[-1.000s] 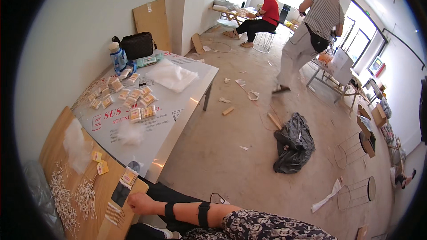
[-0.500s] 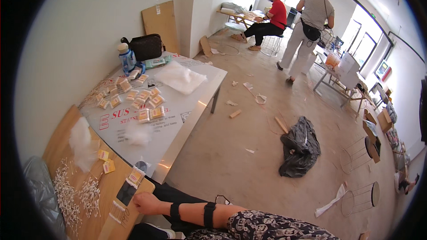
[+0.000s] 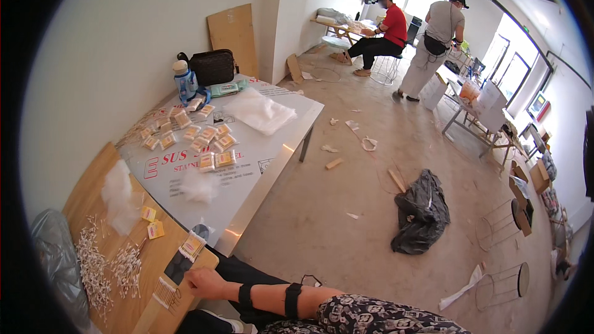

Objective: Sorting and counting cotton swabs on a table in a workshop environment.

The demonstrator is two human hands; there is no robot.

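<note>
My right hand (image 3: 206,282) rests on the edge of the wooden table (image 3: 83,195), curled into a fist, and nothing shows in it. The forearm enters from the lower right with two black straps around it. Beside the fist, a bag of cotton swabs (image 3: 192,245) lies across a flat dark object (image 3: 178,267). Closer to me is a neat row of cotton swabs (image 3: 164,293). Loose piles of cotton swabs (image 3: 93,269) spread over the left side. Two yellow cards (image 3: 155,229) and some clear plastic bags (image 3: 119,195) lie farther back. My left hand is out of view.
A metal-topped table (image 3: 247,173) adjoins, bearing several packed swab bags (image 3: 207,136), clear film (image 3: 260,111), a bottle (image 3: 184,83) and a black bag (image 3: 212,67). A dark plastic bag (image 3: 421,213) and wire stools (image 3: 502,287) stand on the littered floor. Two people work at the back.
The view has shifted slightly, so the scene sits a little lower and to the right. The standing person has moved farther off. My right fist stays at the table edge.
</note>
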